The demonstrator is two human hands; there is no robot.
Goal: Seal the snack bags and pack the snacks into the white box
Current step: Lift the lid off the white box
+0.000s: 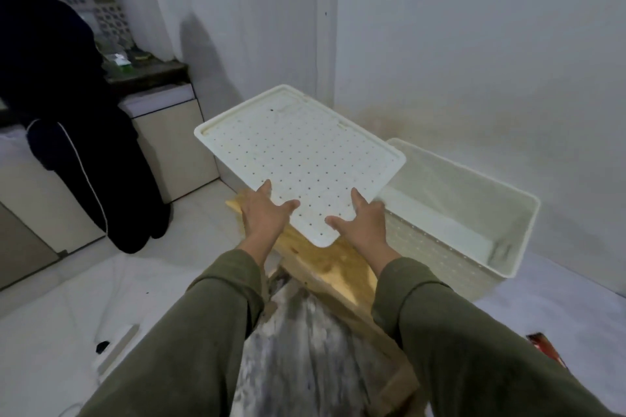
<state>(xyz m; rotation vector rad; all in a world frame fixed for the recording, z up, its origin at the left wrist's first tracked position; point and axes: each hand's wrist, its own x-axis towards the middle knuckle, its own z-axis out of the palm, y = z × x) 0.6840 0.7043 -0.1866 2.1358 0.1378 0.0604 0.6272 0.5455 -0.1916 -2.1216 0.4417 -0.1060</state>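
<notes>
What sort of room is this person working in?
Probably a small home kitchen or utility corner. A dark countertop over pale cabinets runs along the left, the floor is white tile, and both hands hold a perforated lid beside an open white box standing by the wall.

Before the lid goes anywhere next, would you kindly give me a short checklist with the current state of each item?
1. Left hand grips the white perforated plastic lid, thumb on top: ok.
2. Right hand grips the lid's near edge the same way: ok.
3. Lid is off the white woven-pattern plastic box, leaving its opening uncovered: ok.
4. Snacks packed inside the box: cannot tell; only a pale interior shows.
5. Snack bags sealed: cannot tell; no bag is plainly in view.
6. Pale wooden bench under the lid free to set it on: cannot tell; the lid hides most of it.
</notes>
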